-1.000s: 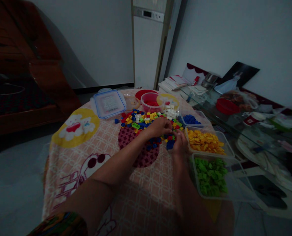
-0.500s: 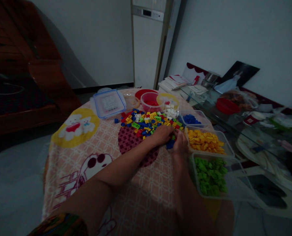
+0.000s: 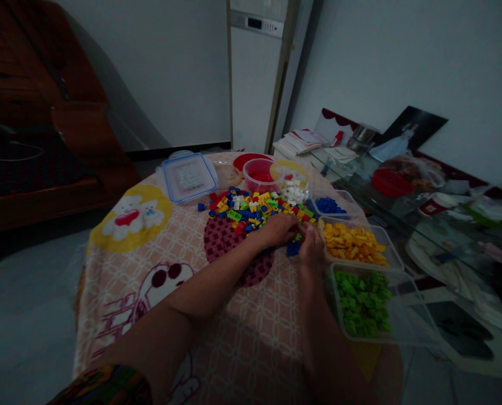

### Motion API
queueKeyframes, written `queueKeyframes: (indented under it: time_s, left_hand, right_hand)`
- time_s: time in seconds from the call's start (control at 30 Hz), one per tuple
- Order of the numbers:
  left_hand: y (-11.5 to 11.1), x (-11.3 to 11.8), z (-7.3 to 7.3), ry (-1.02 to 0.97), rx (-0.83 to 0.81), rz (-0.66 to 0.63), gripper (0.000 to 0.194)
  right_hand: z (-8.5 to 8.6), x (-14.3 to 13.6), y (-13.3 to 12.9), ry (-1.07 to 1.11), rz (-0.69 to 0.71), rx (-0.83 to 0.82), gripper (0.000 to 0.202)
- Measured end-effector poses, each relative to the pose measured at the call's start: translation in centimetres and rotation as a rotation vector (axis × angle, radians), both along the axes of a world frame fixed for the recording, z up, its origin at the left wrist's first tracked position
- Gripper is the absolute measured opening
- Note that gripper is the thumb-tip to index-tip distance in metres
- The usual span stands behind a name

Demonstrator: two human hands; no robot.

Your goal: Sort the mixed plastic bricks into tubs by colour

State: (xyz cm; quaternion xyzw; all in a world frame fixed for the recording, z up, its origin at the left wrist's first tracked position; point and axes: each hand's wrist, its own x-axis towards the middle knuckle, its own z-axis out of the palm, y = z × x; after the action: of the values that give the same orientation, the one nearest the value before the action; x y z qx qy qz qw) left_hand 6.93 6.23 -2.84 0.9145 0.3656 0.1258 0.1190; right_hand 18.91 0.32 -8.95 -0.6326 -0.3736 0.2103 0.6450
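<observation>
A pile of mixed toy bricks [image 3: 251, 209] lies on the patterned tablecloth. My left hand [image 3: 281, 229] is at the near right edge of the pile, fingers curled in. Close against it is my right hand [image 3: 311, 243], its fingertips bent toward the left ones. What either hand holds is hidden or too small to name. Blue pieces [image 3: 293, 248] lie between the hands. To the right stand clear boxes of yellow bricks [image 3: 352, 243], green bricks [image 3: 362, 301] and blue bricks [image 3: 328, 205]. White bricks [image 3: 294, 193] are gathered behind the pile.
A pink tub [image 3: 259, 175] with red pieces, a red lid [image 3: 251, 161] and a blue-rimmed lid [image 3: 189, 178] sit at the back. A cluttered glass table [image 3: 428, 236] adjoins on the right, holding papers, a red bowl [image 3: 391, 182] and bags.
Both hands stay nearly in place at the pile's edge, with only slight finger movement. The boxes and lids have not moved.
</observation>
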Motion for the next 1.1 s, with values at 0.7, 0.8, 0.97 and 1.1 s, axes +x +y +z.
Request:
queueKeyframes:
  time_s: [0.7,0.8,0.97,1.1]
  left_hand:
    - [6.1,-6.5,1.8,-1.656,-0.738,0.494,0.019]
    - [6.3,-6.3,1.7,-1.714,-0.752,0.534,0.017]
    - [6.5,-6.1,1.3,-1.767,-0.727,0.574,0.02]
    - [6.8,-6.4,1.3,-1.768,-0.707,0.611,0.019]
  right_hand:
    - [0.4,-0.5,-0.3,0.014,0.006,-0.033,0.046]
    - [0.7,-0.5,-0.4,0.003,0.007,-0.034,0.044]
    - [0.8,-0.5,-0.6,-0.021,0.01,-0.049,0.046]
    - [0.1,-0.3,-0.4,-0.005,0.016,-0.032,0.05]
